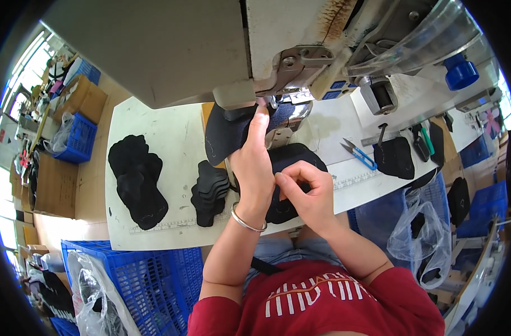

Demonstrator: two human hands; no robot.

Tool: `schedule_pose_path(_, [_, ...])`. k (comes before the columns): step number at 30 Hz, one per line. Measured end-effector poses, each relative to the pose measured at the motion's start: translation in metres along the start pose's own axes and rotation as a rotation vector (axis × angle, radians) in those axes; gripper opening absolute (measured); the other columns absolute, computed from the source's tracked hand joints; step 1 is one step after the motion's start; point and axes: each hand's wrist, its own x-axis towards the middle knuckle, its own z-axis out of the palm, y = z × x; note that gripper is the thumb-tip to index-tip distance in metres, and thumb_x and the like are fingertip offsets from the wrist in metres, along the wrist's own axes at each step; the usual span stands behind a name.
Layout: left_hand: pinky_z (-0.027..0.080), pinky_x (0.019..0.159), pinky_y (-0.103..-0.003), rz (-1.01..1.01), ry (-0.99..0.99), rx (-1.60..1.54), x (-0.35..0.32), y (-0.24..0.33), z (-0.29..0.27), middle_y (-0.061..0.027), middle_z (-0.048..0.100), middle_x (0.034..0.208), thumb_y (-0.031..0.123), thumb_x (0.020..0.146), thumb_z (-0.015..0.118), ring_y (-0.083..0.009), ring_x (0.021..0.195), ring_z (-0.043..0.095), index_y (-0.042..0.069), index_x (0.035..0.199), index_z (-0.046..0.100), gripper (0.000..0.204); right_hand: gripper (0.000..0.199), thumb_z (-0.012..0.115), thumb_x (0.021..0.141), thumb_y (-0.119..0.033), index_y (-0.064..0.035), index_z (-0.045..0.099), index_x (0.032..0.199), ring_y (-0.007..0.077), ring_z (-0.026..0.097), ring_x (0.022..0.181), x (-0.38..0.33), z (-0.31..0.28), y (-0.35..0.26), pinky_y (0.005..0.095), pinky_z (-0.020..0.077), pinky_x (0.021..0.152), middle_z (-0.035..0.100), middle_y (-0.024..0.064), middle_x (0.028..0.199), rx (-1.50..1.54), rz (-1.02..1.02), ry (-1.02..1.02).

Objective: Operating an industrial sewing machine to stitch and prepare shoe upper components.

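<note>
My left hand [252, 159] reaches up to the sewing machine [292, 67] and holds a curved black fabric piece [224, 134] at its presser foot. One finger stretches toward the needle area; the other fingers are mostly hidden. Close to my left wrist, my right hand [308, 193] is closed in a pinch. What lies between its fingertips is too small to make out. Behind and below the right hand rests another black fabric piece [292, 157], partly covered by both hands.
Two stacks of black pieces, a larger stack [138, 182] and a smaller stack [209, 193], lie left on the white table [171, 129]. Blue-handled thread snips [360, 155] and a black piece [394, 158] lie right. Blue crates [149, 274] and plastic bags [420, 241] flank me.
</note>
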Motion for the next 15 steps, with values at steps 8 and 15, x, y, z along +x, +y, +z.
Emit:
schedule_pose_path(8, [0.049, 0.075, -0.029, 0.078, 0.0, -0.434, 0.034, 0.007, -0.065, -0.0082, 0.063, 0.1, 0.034, 0.094, 0.05, -0.0159, 0.09, 0.061, 0.004, 0.115, 0.054, 0.036, 0.01, 0.067, 0.082, -0.011, -0.0028, 0.063, 0.078, 0.0085, 0.055, 0.052, 0.013, -0.011, -0.003, 0.0221, 0.0407, 0.05, 0.061, 0.0034, 0.062, -0.148, -0.177, 0.056])
schedule_pose_path(15, [0.047, 0.076, -0.026, -0.05, -0.526, 0.188, 0.082, 0.025, -0.067, -0.0056, 0.067, 0.091, 0.019, 0.086, 0.066, -0.0103, 0.084, 0.06, -0.004, 0.094, 0.066, 0.024, 0.022, 0.07, 0.078, -0.017, -0.0126, 0.065, 0.099, 0.0162, 0.053, 0.052, 0.037, -0.016, -0.025, 0.0288, 0.0377, 0.052, 0.056, -0.0008, 0.059, -0.572, -0.651, 0.117])
